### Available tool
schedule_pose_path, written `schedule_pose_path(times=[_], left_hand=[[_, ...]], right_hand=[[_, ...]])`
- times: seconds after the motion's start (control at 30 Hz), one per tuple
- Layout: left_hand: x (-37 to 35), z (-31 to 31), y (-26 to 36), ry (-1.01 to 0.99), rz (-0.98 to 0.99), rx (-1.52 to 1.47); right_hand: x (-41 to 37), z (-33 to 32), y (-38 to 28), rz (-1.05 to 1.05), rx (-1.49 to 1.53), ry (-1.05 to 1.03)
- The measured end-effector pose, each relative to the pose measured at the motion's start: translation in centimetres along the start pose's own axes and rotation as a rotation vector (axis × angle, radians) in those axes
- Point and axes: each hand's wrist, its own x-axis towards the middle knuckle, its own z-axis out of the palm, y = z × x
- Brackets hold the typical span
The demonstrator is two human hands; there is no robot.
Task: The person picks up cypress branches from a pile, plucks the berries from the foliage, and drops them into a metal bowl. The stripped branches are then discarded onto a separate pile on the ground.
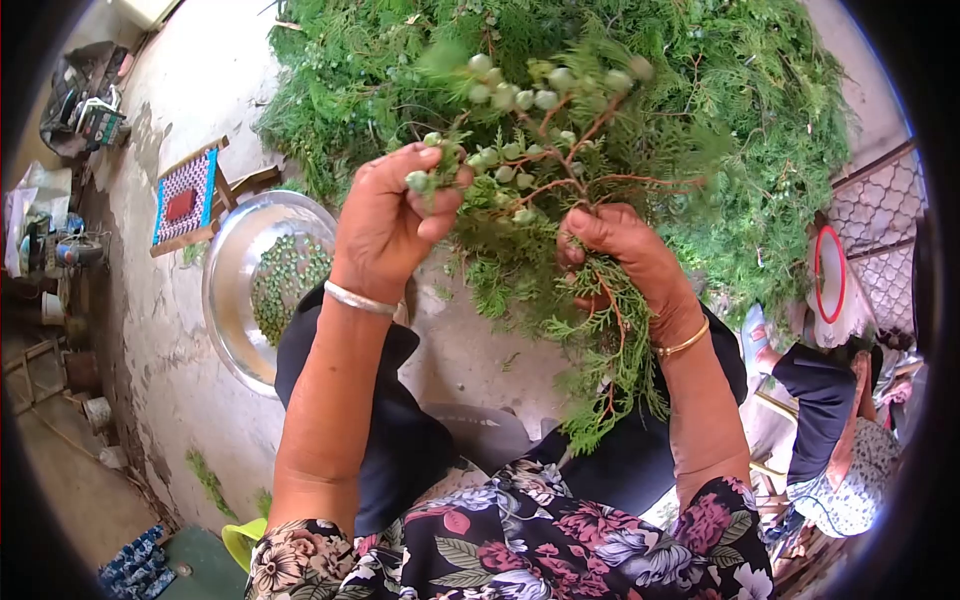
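Note:
A leafy green branch (575, 165) with pale green round cones is held up in front of me. My right hand (625, 255) is closed around its stem, and feathery sprigs hang down below the fist. My left hand (400, 205), with a silver bangle at the wrist, pinches a small sprig with cones (425, 180) between thumb and fingers, just left of the branch. To the left, a wide metal basin (222, 285) stands on the floor with many loose green cones (285, 285) in it.
A large heap of cut green branches (740, 110) lies ahead. A woven stool (185, 200) stands beyond the basin. Another person (830, 430) sits at the right, near a red-rimmed round item (830, 273). A yellow-green container (240, 543) is at lower left.

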Motion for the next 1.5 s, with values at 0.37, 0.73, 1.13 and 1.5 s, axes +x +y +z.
schedule_pose_path(times=[0.37,0.73,1.13,1.5], left_hand=[[-1.7,1.2,-1.6,-0.007,-0.002,0.158],[-1.0,3.3,-7.0,0.125,0.203,0.439],[-1.0,3.9,-6.0,0.089,0.144,0.177],[-0.9,3.5,-5.5,0.019,-0.035,0.147]], right_hand=[[0.1,-0.6,-0.1,-0.042,0.046,0.14],[1.0,2.8,-0.2,-0.249,-0.007,0.183],[1.1,1.7,-0.5,-0.348,-0.082,0.236],[0.6,1.9,-1.0,-0.414,-0.047,0.183]])
